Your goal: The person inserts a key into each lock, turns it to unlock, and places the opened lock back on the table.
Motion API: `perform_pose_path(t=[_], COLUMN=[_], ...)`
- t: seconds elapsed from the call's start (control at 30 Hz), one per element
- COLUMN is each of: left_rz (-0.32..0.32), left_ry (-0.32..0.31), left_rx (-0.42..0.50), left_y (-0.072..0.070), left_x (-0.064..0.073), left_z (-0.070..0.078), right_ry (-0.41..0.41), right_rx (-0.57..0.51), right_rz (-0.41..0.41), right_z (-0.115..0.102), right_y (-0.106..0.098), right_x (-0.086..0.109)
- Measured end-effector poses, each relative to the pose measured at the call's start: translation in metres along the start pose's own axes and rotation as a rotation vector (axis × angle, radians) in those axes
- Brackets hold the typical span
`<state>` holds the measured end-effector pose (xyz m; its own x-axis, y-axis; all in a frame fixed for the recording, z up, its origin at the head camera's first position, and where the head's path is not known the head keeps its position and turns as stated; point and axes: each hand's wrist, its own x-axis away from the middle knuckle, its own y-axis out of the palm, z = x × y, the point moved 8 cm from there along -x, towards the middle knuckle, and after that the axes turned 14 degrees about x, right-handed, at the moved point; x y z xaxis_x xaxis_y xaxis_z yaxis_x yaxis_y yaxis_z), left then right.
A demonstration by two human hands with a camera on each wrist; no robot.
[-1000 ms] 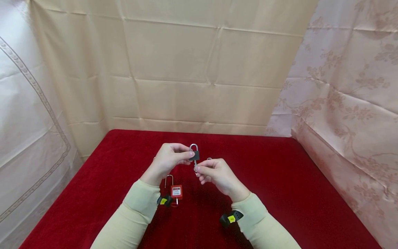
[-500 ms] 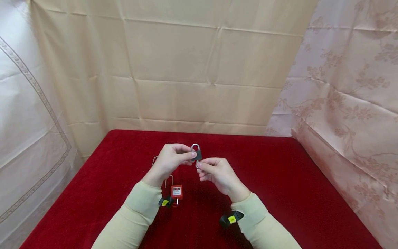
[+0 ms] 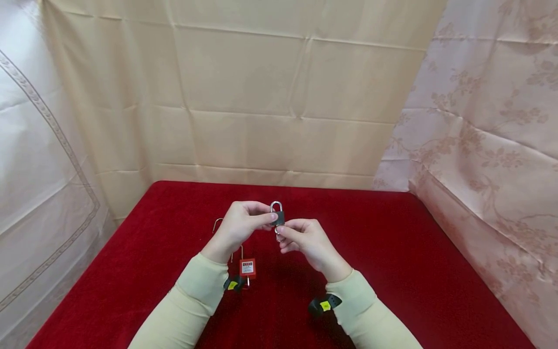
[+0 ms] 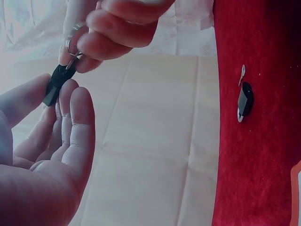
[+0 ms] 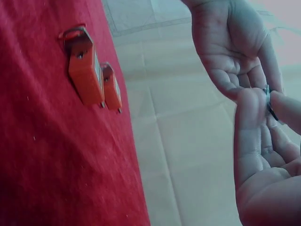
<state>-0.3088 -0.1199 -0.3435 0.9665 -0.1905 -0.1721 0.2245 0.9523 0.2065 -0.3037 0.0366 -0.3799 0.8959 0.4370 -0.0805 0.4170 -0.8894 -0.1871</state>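
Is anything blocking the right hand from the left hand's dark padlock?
Nothing visible obstructs. Only the pinched key sits between the right hand and the dark padlock in the left hand. Red padlocks lie outside that gap.

I see a red plush-covered table (image 3: 392,261) across the head view's lower half, bearing 2 orange-red block-shaped padlocks (image 5: 85,73) and 1 black-bodied padlock (image 4: 245,100).

From where I stand, soft light washes the beige curtain (image 3: 244,97); the red cloth (image 3: 370,232) lies darker; both wrist views look hazy, bluish, an upper corner glaring pale.
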Motion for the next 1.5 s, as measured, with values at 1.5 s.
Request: perform_pose_path(t=[1.5], left_rz=[0.010], left_ry=[0.072], left_rx=[0.090], left_y=[0.004], left_x=[0.006], left_z=[0.015], right_ry=[-0.202], right_rx=[0.209], right_rz=[0.096], right_z=[-0.030], right_y=[-0.003], right_x=[0.011])
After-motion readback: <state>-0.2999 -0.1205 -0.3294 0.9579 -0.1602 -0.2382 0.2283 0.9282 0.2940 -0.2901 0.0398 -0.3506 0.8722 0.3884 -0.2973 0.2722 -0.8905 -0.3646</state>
